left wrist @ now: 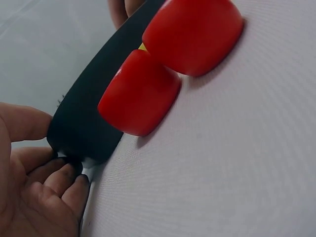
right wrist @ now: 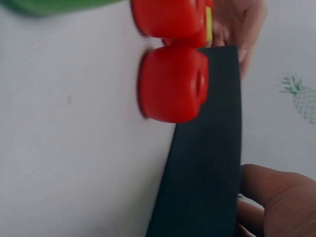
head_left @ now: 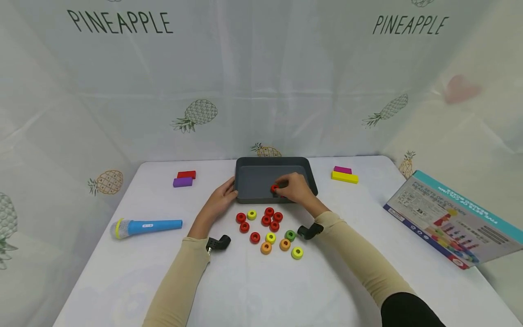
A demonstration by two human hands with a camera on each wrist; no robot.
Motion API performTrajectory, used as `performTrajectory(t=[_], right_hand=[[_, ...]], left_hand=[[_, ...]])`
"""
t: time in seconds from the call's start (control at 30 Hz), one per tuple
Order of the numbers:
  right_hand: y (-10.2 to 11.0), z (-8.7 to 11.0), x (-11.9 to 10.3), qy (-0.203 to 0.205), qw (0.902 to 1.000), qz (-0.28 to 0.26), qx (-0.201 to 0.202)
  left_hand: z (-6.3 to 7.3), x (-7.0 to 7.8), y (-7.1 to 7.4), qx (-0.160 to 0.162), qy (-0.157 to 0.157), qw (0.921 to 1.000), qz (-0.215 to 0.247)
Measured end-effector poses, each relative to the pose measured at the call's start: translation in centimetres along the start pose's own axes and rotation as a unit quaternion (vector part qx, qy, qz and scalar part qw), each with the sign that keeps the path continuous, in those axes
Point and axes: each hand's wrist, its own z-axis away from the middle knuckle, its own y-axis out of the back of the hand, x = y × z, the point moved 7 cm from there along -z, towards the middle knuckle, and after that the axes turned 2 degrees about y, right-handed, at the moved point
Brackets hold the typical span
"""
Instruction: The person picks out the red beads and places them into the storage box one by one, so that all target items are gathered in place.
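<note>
The right hand (head_left: 297,187), grip narrow, pinches a red bead (head_left: 274,187), probably light, hard and slick, best held by its sides, while the left hand (head_left: 219,200) holds the tray (head_left: 251,181)

1. Pale, lightly creased fabric (head_left: 278,68) walls in the space behind the table (head_left: 245,290) and at both sides.
2. It carries "PINEAPPLE" lettering (head_left: 120,22) in dark capitals at upper left and again at upper right.
3. Green-outlined pineapples (head_left: 200,112) and orange-brown ones (head_left: 109,182) are scattered over it.
4. A faint red heart (head_left: 461,89) shows on the right side.
5. The table is white, with rounded far corners.
6. Light is soft; the middle fabric looks greyer, the right side creamier.
</note>
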Motion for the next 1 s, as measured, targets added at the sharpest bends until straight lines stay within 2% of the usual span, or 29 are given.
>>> performTrajectory(t=[0.53, 1.0], right_hand=[[1.7, 2.0, -1.0, 0.0, 0.9998, -0.014, 0.013], [0.9, 5.8, -1.6, 0.008, 0.9983, -0.057, 0.01]], left_hand=[[0.1, 0.1, 0.0, 0.002, 0.001, 0.9999, -0.014], [0.0, 0.1, 0.0, 0.002, -0.003, 1.0, -0.008]])
